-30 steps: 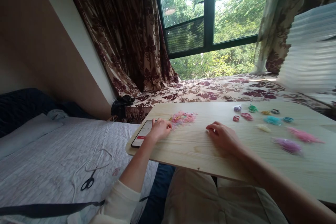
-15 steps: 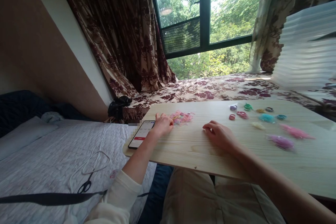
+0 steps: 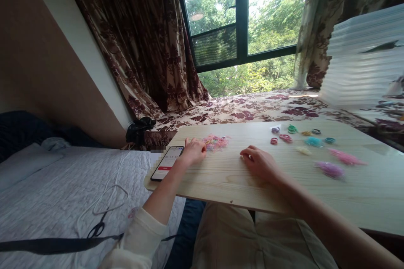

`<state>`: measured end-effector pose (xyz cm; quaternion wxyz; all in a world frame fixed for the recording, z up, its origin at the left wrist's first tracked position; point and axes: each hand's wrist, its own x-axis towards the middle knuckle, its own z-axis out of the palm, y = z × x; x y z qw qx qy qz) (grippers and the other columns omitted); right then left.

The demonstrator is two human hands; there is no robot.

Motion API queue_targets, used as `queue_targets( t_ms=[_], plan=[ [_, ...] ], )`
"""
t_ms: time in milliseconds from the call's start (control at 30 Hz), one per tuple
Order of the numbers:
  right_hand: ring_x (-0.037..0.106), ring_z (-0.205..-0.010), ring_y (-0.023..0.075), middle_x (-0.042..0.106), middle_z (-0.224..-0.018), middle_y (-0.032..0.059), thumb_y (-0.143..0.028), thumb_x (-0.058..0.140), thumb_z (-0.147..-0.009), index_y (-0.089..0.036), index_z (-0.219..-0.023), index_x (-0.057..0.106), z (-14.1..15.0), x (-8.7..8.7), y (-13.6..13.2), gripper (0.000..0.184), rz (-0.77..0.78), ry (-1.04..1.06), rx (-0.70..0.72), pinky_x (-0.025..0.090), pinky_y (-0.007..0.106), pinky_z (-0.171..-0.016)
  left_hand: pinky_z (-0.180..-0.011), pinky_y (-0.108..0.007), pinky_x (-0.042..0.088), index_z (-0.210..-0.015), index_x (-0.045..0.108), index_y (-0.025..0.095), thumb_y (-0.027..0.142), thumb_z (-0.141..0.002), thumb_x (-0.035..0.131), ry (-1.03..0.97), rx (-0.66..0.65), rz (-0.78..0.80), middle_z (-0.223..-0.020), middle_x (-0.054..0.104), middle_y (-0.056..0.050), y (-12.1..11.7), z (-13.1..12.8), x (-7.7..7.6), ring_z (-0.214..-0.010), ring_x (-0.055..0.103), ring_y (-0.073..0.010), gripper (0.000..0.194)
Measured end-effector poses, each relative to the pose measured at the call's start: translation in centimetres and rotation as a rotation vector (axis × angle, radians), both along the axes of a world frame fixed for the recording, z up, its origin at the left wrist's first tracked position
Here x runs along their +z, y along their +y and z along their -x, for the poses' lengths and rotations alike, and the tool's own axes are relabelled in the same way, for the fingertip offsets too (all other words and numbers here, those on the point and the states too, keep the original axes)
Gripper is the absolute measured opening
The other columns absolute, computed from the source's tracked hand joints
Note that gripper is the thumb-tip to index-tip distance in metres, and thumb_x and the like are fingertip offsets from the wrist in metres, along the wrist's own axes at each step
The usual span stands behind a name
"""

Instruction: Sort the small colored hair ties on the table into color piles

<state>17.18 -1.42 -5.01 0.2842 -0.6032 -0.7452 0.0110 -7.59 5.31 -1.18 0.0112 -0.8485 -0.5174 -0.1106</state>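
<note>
A loose pile of small pink and mixed-colour elastic bands (image 3: pixel 217 142) lies on the pale wooden table (image 3: pixel 217 176). My left hand (image 3: pixel 194 151) rests at the left edge of this pile, its fingers curled downward; whatever they hold is too small to make out. Beside that wrist lies a phone (image 3: pixel 166 164) with a timer on its screen. To the right of the pile, my right hand (image 3: pixel 257 162) rests on the bare wood, with fingers bent in and thumb close to the index finger. Any item between its fingertips is hidden.
Sorted small groups of bands lie at the right: green (image 3: pixel 292 128), red (image 3: pixel 274 141), turquoise (image 3: pixel 314 141), pink (image 3: pixel 347 157) and purple (image 3: pixel 330 170) among them. On the bed at left are scissors (image 3: pixel 96 230) and a white cable (image 3: pixel 109 195). A floral-covered ledge (image 3: pixel 246 107) borders the table's far side.
The whole view has shifted slightly, so things appear a little further left. Both hands keep nearly the same places on the table, and the pile looks unchanged.
</note>
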Motion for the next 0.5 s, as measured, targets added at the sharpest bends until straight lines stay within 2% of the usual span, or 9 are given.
queue_targets(
  t_ms=[233, 400, 500],
  plan=[
    [0.064, -0.076, 0.0147, 0.069, -0.096, 0.0028, -0.024, 0.047, -0.085, -0.024, -0.088, 0.071, -0.1, -0.1, 0.0, 0.024, 0.009, -0.004, -0.007, 0.041, 0.025, -0.064, -0.11, -0.051, 0.02, -0.071, 0.068, 0.022, 0.017, -0.076, 0.054, -0.116, 0.006, -0.079, -0.084, 0.07, -0.006, -0.5, -2.5, -0.4, -0.102, 0.056, -0.0224, 0.015],
    [0.064, -0.078, 0.0153, 0.069, -0.096, 0.0031, -0.023, 0.047, -0.086, -0.024, -0.09, 0.07, 0.0, 0.0, 0.0, 0.024, 0.029, -0.008, -0.011, 0.041, 0.025, -0.066, -0.106, -0.045, 0.028, -0.071, 0.068, 0.022, 0.012, -0.072, 0.056, -0.22, -0.005, -0.077, -0.088, 0.07, -0.005, -0.8, -3.8, -1.2, -0.103, 0.055, -0.0215, 0.015],
    [0.064, -0.079, 0.0156, 0.069, -0.097, 0.0035, -0.023, 0.046, -0.086, -0.023, -0.091, 0.07, 0.1, 0.1, -0.1, 0.025, 0.045, -0.008, -0.019, 0.041, 0.026, -0.067, -0.102, -0.041, 0.034, -0.072, 0.068, 0.022, 0.014, -0.073, 0.059, -0.336, -0.013, -0.089, -0.089, 0.07, -0.004, -1.0, -4.9, -1.8, -0.102, 0.055, -0.021, 0.013]
  ],
)
